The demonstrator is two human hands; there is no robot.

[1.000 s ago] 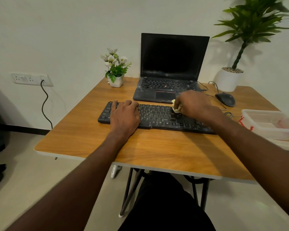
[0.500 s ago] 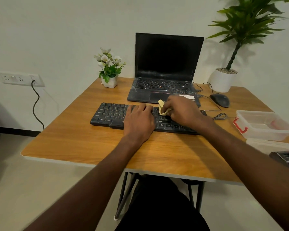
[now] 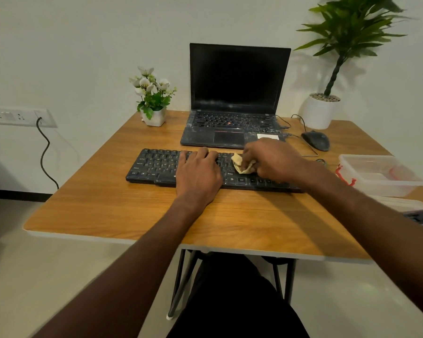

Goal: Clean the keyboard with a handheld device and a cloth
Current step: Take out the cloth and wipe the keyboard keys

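A desk workspace (home office, seemingly): laptop (image 3: 237,98), mouse (image 3: 315,140), potted plant (image 3: 327,69).

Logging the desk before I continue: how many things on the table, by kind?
Keyboard: 1
Cloth: 1
Laptop: 1
Mouse: 1
Potted plants: 2
Clear plastic container: 1
Total: 7

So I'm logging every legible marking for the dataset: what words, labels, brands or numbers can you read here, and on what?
"Ctrl": on a key in the bottom row of the black keyboard, just below the cloth.
Other keyboard legends: too small and blurred to read.
Laptop key legends: unreadable.
White sticker on the laptop's palm rest: no text can be made out.
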